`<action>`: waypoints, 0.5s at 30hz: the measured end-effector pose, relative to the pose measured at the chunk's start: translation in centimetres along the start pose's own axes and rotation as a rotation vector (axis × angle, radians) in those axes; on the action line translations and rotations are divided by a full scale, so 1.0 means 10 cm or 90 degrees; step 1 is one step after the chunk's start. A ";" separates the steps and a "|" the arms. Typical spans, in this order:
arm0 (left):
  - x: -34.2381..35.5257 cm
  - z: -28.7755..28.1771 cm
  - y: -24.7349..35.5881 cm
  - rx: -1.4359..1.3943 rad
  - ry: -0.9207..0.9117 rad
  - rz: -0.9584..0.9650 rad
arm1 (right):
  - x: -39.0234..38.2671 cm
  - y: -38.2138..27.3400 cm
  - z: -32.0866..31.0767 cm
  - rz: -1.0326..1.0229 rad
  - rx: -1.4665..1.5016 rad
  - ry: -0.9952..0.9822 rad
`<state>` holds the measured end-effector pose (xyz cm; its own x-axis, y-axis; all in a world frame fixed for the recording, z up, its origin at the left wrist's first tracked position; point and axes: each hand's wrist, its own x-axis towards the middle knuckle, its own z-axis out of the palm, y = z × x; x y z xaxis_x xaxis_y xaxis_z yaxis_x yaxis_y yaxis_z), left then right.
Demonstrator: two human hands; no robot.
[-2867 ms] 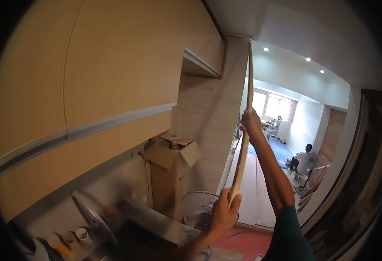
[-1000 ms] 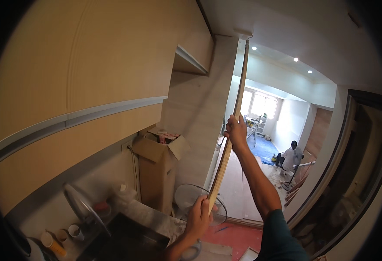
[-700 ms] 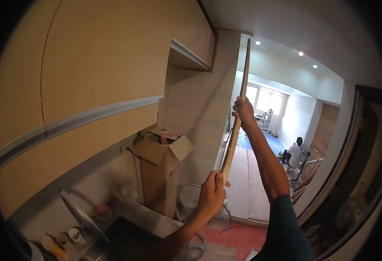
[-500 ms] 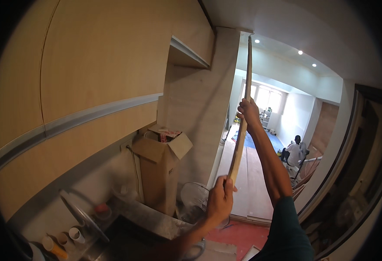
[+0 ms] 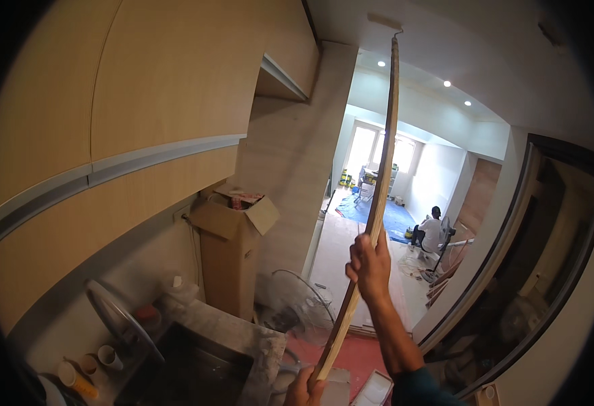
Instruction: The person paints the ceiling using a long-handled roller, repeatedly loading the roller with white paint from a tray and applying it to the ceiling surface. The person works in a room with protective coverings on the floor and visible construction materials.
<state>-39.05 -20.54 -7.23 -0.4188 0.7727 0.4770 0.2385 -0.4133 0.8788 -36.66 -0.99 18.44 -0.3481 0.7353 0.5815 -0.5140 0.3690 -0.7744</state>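
Note:
A paint roller on a bent wire frame is up against the pale ceiling. Its long wooden pole slants down through the middle of the view toward me. My right hand is closed round the pole about halfway along. Lower down, at the bottom edge of the picture, my left hand grips the pole's lower part and is partly cut off by the frame. A white rectangular tray rests on the red floor below, right of my left hand.
Wooden wall cabinets fill the left side, above a dark sink with a curved faucet. A tall open cardboard box and a fan stand beyond. A seated person is in the far room. A dark-framed doorway lies right.
Both hands and the pole have come down and nearer to me. The roller, earlier mostly hidden near the top of the wall, now shows on the ceiling. My view has shifted slightly.

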 end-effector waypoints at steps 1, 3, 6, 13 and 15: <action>-0.13 -0.03 -0.04 0.016 0.017 0.006 | -0.16 -0.02 0.05 -0.001 0.005 -0.009; -0.41 -0.07 -0.17 0.047 0.046 0.017 | -0.44 -0.05 0.12 0.004 0.018 -0.014; -0.72 -0.12 -0.33 0.067 0.080 0.067 | -0.76 -0.07 0.16 0.013 0.024 -0.015; -1.19 -0.28 -0.50 0.097 0.082 -0.023 | -1.19 -0.18 0.29 0.012 0.010 -0.048; -1.23 -0.30 -0.50 0.090 0.082 -0.050 | -1.27 -0.18 0.28 0.017 0.027 -0.050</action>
<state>-37.75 -29.44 -17.46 -0.5477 0.7278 0.4126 0.3171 -0.2757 0.9074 -33.50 -12.58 13.18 -0.4219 0.6972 0.5796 -0.5360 0.3238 -0.7797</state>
